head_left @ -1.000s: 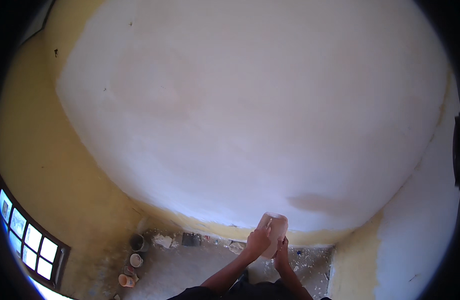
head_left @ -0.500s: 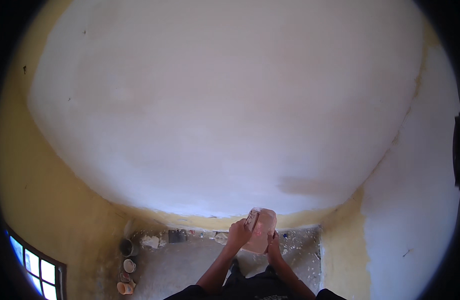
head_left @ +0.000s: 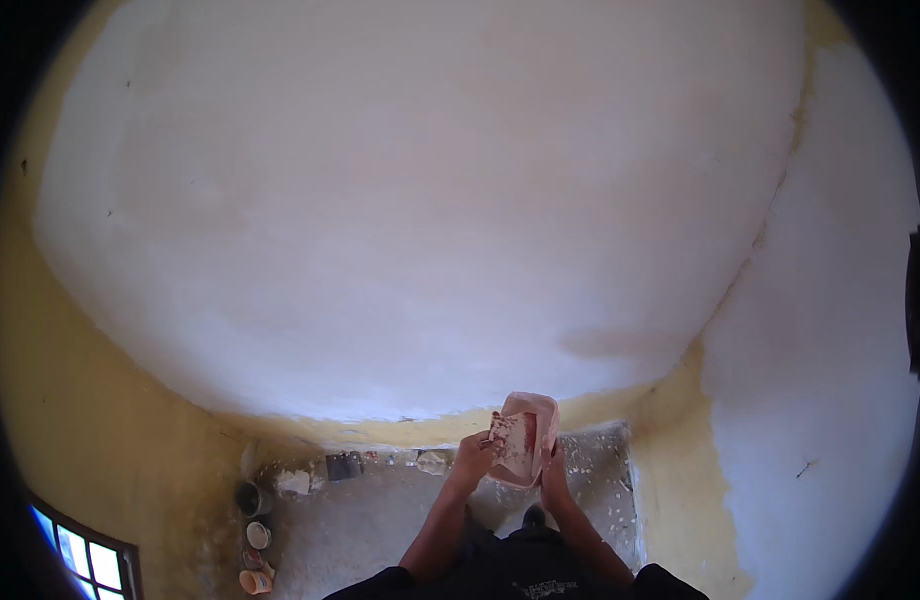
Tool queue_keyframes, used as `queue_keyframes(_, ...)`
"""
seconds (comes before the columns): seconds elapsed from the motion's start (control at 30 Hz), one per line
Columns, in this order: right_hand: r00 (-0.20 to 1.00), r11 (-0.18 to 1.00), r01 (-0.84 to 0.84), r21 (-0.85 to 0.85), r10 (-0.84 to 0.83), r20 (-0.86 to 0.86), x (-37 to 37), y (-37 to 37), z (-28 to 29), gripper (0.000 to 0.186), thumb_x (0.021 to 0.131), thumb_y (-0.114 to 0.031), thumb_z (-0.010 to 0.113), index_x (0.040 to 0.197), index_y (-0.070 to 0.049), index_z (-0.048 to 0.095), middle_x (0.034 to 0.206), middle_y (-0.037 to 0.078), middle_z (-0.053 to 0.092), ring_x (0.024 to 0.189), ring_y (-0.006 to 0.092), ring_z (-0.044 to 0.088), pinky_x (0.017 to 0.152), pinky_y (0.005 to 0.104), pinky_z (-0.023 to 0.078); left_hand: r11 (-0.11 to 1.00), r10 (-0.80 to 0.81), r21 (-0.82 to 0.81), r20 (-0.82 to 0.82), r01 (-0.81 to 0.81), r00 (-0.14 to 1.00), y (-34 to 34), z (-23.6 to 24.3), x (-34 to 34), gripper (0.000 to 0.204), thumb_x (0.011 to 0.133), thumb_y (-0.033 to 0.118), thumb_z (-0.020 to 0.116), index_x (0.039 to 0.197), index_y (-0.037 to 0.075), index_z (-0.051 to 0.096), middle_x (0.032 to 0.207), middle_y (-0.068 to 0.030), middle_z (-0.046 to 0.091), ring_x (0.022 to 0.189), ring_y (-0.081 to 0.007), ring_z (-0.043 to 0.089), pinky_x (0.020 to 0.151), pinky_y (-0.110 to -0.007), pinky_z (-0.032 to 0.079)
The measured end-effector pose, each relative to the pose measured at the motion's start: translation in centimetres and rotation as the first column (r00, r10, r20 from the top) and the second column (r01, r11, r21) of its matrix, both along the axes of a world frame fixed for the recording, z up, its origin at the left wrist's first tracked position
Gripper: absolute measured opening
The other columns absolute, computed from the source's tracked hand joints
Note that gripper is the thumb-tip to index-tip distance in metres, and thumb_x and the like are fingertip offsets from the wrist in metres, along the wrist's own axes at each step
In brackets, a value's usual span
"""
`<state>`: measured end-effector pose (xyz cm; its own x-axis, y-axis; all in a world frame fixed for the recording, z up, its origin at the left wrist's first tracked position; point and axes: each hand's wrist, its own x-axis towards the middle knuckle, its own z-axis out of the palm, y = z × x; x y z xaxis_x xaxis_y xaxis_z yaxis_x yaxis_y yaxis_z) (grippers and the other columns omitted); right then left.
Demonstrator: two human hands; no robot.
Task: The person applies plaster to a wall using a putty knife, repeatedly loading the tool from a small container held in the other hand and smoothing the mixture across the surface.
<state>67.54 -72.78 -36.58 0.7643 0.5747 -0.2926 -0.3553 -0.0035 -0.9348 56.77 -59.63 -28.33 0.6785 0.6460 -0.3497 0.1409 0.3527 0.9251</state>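
My left hand is closed on a plastering trowel whose flat, plaster-smeared blade lies across the mouth of a tub. That pale pink plastic tub is held up in front of me, tilted, with its opening in view. My right hand grips the tub by its right side. Some reddish-brown smears show on the blade. Beyond both hands rises a wall coated in whitish plaster, with a darker patch at its lower right.
At the lower left stand a dark bucket, a white-topped pail and an orange-and-white container. White debris and a dark block lie along the wall's foot. A window is at left; the floor is speckled.
The trowel has turned from edge-on to showing its flat face over the tub's mouth. The tub has tipped so its inside shows more. The view has shifted slightly.
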Motion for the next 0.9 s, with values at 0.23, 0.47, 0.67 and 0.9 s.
queue_keyframes(0.23, 0.983, 0.979, 0.062, 0.192, -0.027, -0.183, 2.0, 0.1, 0.9, 0.044, 0.100, -0.034, 0.047, 0.132, -0.005, 0.038, 0.121, 0.010, 0.052, 0.112, 0.0197, 0.055, 0.092, 0.0360, 0.049, 0.958, 0.013, -0.281, 0.217, 0.050, 0.976, 2.4, 0.0, 0.0, 0.032, 0.093, 0.003, 0.056, 0.123, -0.006, 0.053, 0.107, -0.0077, 0.064, 0.094, -0.0130, 0.062, 0.083, -0.026, 0.051)
queue_keyframes(0.47, 0.976, 0.939, 0.104, 0.327, -0.033, -0.216, 2.8, -0.7, 0.4, 0.061, 0.099, -0.039, 0.048, 0.141, 0.000, 0.027, 0.131, 0.013, 0.043, 0.121, 0.0209, 0.046, 0.099, 0.0347, 0.043, 0.986, -0.053, -0.146, 0.198, 0.083, 0.979, 1.9, 1.3, 1.6, 0.029, 0.095, 0.000, 0.054, 0.124, -0.001, 0.054, 0.107, -0.0050, 0.065, 0.095, -0.0113, 0.061, 0.084, -0.025, 0.049)
queue_keyframes(0.67, 0.988, 0.958, 0.111, 0.263, -0.080, -0.129, 1.7, -1.2, 0.2, 0.051, 0.102, -0.043, 0.039, 0.136, -0.006, 0.034, 0.124, 0.009, 0.047, 0.116, 0.0171, 0.049, 0.097, 0.0335, 0.044, 0.841, -0.084, 0.521, -0.144, 0.148, 0.986, 1.2, 3.1, 2.9, 0.022, 0.090, 0.006, 0.056, 0.111, -0.002, 0.058, 0.089, -0.0173, 0.068, 0.074, -0.0243, 0.068, 0.067, -0.034, 0.052)
queue_keyframes(0.9, 1.000, 0.969, -0.003, 0.245, 0.005, -0.007, 4.4, -1.0, 1.5, 0.064, 0.100, -0.039, 0.045, 0.144, 0.001, 0.021, 0.138, 0.017, 0.037, 0.128, 0.0242, 0.039, 0.107, 0.0368, 0.034, 0.581, 0.087, 0.728, -0.499, 0.363, 0.862, -3.2, 2.9, 9.6, 0.030, 0.084, 0.014, 0.060, 0.113, 0.007, 0.059, 0.090, -0.0208, 0.068, 0.075, -0.0405, 0.065, 0.066, -0.049, 0.053)
